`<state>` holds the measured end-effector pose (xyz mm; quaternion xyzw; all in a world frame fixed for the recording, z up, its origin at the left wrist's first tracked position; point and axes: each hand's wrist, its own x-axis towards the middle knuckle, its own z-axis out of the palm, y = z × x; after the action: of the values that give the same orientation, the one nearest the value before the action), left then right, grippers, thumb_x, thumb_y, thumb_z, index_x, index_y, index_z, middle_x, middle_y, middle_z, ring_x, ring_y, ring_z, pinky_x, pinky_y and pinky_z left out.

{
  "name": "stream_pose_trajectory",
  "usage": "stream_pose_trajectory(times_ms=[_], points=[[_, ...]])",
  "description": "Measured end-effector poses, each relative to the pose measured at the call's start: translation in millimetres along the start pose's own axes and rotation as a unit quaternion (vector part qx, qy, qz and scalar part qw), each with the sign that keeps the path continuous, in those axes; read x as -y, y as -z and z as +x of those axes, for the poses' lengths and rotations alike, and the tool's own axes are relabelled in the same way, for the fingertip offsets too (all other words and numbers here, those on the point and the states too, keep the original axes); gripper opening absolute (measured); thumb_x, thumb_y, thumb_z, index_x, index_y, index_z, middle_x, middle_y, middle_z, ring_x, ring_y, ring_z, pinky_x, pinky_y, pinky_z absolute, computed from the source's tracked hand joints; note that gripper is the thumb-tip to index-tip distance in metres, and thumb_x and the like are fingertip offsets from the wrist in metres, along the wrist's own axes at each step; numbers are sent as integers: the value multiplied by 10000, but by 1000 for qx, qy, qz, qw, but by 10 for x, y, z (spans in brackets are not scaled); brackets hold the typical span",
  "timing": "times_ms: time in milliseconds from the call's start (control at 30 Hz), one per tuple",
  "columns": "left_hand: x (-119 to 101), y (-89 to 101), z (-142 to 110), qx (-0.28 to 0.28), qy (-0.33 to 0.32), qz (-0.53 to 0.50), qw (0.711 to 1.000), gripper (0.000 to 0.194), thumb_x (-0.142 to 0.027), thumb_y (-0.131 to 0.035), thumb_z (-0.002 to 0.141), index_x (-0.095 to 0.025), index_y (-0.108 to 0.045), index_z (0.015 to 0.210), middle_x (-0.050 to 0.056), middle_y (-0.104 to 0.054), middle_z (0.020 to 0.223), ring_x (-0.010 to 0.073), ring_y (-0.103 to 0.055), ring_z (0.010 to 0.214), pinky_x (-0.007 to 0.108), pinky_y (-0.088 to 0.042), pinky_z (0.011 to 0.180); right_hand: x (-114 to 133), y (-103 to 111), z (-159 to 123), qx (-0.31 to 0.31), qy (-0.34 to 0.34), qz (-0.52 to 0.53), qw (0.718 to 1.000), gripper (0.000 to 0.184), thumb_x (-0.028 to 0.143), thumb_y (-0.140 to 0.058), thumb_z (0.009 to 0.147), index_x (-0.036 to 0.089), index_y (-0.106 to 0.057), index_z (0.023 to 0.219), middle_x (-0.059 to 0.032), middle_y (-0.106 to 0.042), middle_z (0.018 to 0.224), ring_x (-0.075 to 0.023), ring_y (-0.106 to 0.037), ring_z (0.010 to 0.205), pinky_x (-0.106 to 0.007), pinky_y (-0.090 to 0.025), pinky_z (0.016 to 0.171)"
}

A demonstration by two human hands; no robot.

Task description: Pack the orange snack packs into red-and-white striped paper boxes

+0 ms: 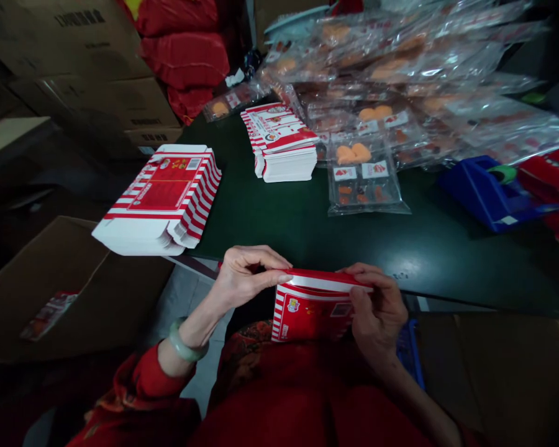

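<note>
Both my hands hold a red and white striped carton [312, 308] upright over my lap, just below the near edge of the dark green table [307, 230]. My left hand [245, 273] pinches the carton's top left edge with thumb and fingers. My right hand [377, 310] grips the top right corner and the right side. The carton's top flap lies between my fingertips.
A stack of flat striped cartons [161, 198] overhangs the table's left edge, another stack [282, 143] lies further back. Clear bags of orange items [366, 174] cover the back right. A blue tape dispenser [489, 192] sits at right. Brown boxes [69, 285] stand at left.
</note>
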<state>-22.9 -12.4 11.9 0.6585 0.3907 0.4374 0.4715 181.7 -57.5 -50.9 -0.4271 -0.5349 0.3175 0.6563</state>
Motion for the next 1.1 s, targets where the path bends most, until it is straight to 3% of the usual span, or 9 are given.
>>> stream_pose_trajectory(times_ms=[367, 533, 633, 700, 767, 867, 967, 1033, 1100], points=[[13, -191, -62, -87, -55, 25, 994, 59, -158, -731, 736, -155, -709, 681, 65, -721, 717, 158, -655, 642, 282, -511, 615, -65, 12, -17, -19, 47, -60, 997, 176, 145, -594, 813, 221, -517, 951, -39, -573, 954, -183, -563, 891, -360, -464, 764], [112, -452, -164, -203, -32, 36, 978, 81, -177, -713, 750, -157, -647, 706, 31, -657, 713, 129, -601, 645, 254, -474, 605, -22, -9, -48, -9, -19, -40, 999, 105, 161, -579, 831, 222, -512, 883, -30, -572, 926, -172, -566, 862, -331, -458, 746], [177, -569, -239, -238, -31, 17, 971, 74, -177, -702, 759, -158, -631, 758, 27, -637, 761, 121, -593, 687, 239, -466, 623, 22, 48, -18, 19, -68, -20, 997, 66, 189, -569, 848, 223, -513, 855, -31, -582, 931, -169, -574, 855, -320, -465, 736], [203, -607, -254, -240, -37, 8, 970, 68, -175, -699, 760, -157, -635, 779, 29, -635, 776, 121, -594, 701, 235, -463, 627, 81, 134, 90, 63, -68, -59, 994, 76, 200, -593, 836, 218, -521, 817, -35, -594, 941, -167, -583, 845, -297, -466, 705], [209, -630, -240, -237, -40, 12, 971, 68, -173, -700, 755, -158, -639, 781, 27, -628, 769, 121, -592, 696, 237, -461, 628, 169, 217, 281, 151, -35, -129, 980, 135, 214, -631, 812, 205, -522, 733, -35, -608, 907, -155, -587, 797, -270, -454, 666], [189, -670, -201, -222, -47, 19, 974, 66, -161, -692, 749, -159, -630, 774, 28, -621, 773, 127, -594, 697, 247, -464, 639, 318, 245, 628, 329, 13, -194, 924, 236, 259, -661, 798, 192, -498, 639, -21, -614, 812, -126, -572, 691, -245, -434, 617], [174, -709, -190, -215, -60, 19, 975, 65, -152, -659, 755, -164, -603, 784, 28, -608, 794, 126, -582, 706, 250, -462, 648, 398, 150, 862, 472, 20, -191, 861, 56, 246, -625, 835, 195, -607, 846, -10, -641, 837, -111, -584, 696, -227, -445, 629], [175, -720, -202, -222, -53, 11, 974, 76, -147, -633, 757, -170, -581, 807, 26, -592, 817, 125, -570, 717, 246, -458, 647, 387, 80, 911, 514, 32, -159, 843, 210, 218, -571, 878, 215, -612, 1084, -15, -655, 903, -109, -605, 771, -221, -463, 684], [175, -723, -216, -221, -39, -3, 974, 91, -145, -611, 755, -174, -564, 827, 27, -578, 835, 123, -556, 717, 240, -453, 636, 340, 47, 899, 516, 41, -131, 846, 296, 210, -515, 916, 241, -587, 1201, -24, -652, 934, -107, -608, 818, -217, -471, 712]])
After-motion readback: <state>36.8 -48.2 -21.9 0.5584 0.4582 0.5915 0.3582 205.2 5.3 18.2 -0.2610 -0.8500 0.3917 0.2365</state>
